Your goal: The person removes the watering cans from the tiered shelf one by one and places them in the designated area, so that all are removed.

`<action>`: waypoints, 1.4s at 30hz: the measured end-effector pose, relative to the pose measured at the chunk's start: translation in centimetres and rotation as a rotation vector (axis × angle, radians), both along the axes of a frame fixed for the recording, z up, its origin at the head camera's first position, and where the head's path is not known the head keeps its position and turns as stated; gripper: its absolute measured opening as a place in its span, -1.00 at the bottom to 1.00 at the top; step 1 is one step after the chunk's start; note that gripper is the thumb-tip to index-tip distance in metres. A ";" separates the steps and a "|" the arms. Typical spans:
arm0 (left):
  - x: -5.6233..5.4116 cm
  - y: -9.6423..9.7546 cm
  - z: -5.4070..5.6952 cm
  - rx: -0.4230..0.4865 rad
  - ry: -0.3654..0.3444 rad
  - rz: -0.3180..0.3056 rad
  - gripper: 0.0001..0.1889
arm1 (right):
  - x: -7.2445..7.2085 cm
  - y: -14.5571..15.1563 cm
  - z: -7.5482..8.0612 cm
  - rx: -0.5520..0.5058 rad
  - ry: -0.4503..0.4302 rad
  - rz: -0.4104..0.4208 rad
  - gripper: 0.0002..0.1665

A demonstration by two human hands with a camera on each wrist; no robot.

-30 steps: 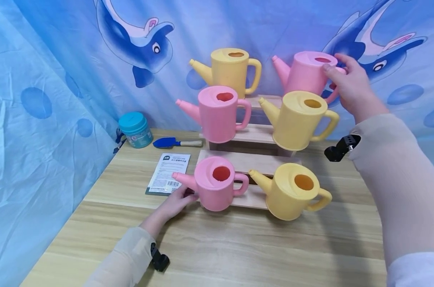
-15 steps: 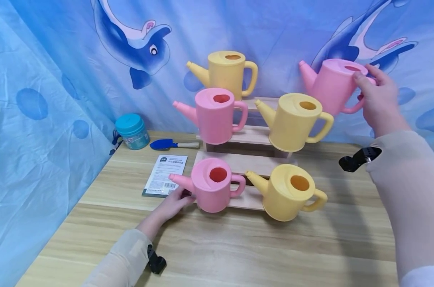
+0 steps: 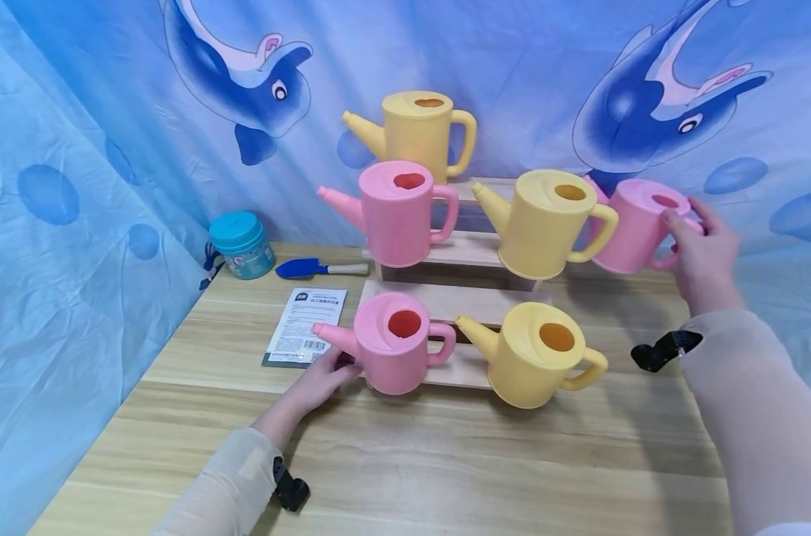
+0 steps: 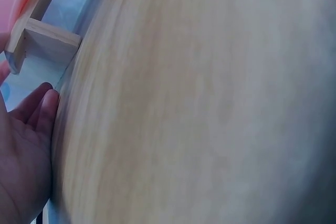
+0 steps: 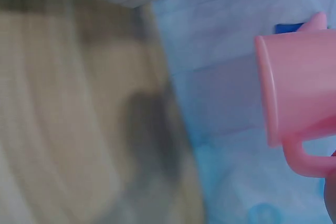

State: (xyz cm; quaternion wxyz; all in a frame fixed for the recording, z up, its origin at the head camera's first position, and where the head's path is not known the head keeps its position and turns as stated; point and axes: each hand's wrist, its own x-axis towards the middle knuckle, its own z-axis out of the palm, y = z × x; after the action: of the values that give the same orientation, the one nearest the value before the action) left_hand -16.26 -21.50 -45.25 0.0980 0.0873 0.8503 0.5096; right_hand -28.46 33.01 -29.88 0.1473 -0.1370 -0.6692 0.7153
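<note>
A pink watering can is off to the right of the tiered wooden shelf, its spout partly hidden behind a yellow can. My right hand holds it at the handle. In the right wrist view its base faces the camera and stands apart from the table. My left hand rests at the left end of the shelf's lowest step, below another pink watering can's spout. The left wrist view shows its relaxed fingers beside the wooden end piece.
Yellow watering cans stand on the lowest, middle and top steps. Another pink can stands on the middle step. Left of the shelf lie a blue trowel, a printed packet and a teal jar.
My right hand has carried the pink watering can from above the shelf's top right, out to the right and then down. My left hand stays at the shelf's left end.
</note>
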 end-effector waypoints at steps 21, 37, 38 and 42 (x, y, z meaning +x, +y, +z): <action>0.1 0.5 0.0 -0.031 0.018 0.032 -0.46 | 1.0 -1.8 -10.0 0.076 -0.116 0.001 -0.04; 0.1 0.3 -0.3 -0.013 0.031 0.047 -0.55 | -0.4 -3.5 -11.0 0.169 -0.148 0.046 0.02; 0.1 0.3 -0.2 -0.015 0.031 0.042 -0.54 | -0.4 -3.6 -11.0 0.181 -0.147 0.044 0.02; 0.2 0.3 0.0 -0.018 0.019 0.044 -0.53 | -0.4 -3.6 -10.9 0.237 -0.151 0.051 0.02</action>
State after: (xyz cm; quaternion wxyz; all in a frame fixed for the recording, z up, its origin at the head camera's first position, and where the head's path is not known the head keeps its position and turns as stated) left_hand -16.07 -21.16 -45.30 0.0794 0.0726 0.8575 0.5031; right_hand -28.83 29.38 -40.75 0.0937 -0.1550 -0.7615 0.6223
